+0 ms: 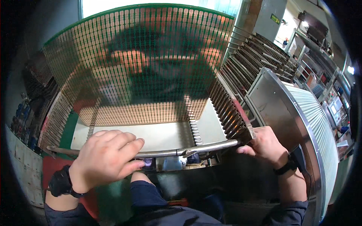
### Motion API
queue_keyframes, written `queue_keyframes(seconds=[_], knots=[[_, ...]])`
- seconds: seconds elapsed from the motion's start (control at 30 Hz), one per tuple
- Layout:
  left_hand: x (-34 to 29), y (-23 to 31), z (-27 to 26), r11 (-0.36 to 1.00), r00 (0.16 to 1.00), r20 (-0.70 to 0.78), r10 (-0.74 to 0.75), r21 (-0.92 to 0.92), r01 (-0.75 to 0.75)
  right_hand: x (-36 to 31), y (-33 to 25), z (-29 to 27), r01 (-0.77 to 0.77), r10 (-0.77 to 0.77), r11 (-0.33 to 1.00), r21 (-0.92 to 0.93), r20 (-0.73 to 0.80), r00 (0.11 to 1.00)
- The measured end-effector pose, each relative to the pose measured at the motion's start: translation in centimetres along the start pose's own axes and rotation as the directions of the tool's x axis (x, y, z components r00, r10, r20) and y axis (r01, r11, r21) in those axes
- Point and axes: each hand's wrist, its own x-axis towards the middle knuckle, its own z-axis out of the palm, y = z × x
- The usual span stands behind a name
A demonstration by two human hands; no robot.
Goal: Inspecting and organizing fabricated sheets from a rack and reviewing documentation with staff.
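A large green-and-copper circuit board panel [162, 75] stands upright in a slotted metal rack [233, 113], its lower edge above a white base sheet [166, 135]. My left hand [107, 156] is at the left part of the rack's front metal bar [211, 146]. Its fingers are loosely bent above the bar, with the thumb apart below. Whether the palm touches the bar is hidden. My right hand [266, 145] is at the rack's front right corner, fingers curled around the end of the red-edged side frame and thumb sticking out to the left.
More slotted racks [260, 56] stand behind on the right. Close to my right arm is a metal-framed rack with pale sheets [309, 109]. Grey cabinets [22, 162] line the left side. My knee [141, 179] is below the front bar.
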Motion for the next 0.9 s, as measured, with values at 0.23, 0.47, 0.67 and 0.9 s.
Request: queue_keyframes(seconds=[0.23, 0.47, 0.67, 0.9], knots=[[0.8, -2.4, 0.5, 0.998, 1.0, -0.016, -0.022, 0.051, 0.023, 2.7, 0.6, 0.4, -0.004, 0.006, 0.989, -0.147, 0.013, 1.0], [2.2, -4.4, 1.9, 0.994, 0.999, -0.022, -0.049, 0.102, 0.051, 5.0, 0.8, 0.9, -0.118, 0.114, 0.987, -0.111, -0.038, 0.993], [5.9, -0.3, 3.5, 0.932, 0.995, -0.103, -0.006, -0.362, -0.032, 4.3, 1.4, 1.4, -0.088, 0.085, 0.994, -0.059, -0.051, 0.995], [7.0, 0.1, 4.8, 0.91, 0.991, -0.092, -0.099, -0.411, 0.053, 4.0, 0.4, 1.4, -0.15, 0.147, 0.987, -0.063, -0.057, 0.988]])
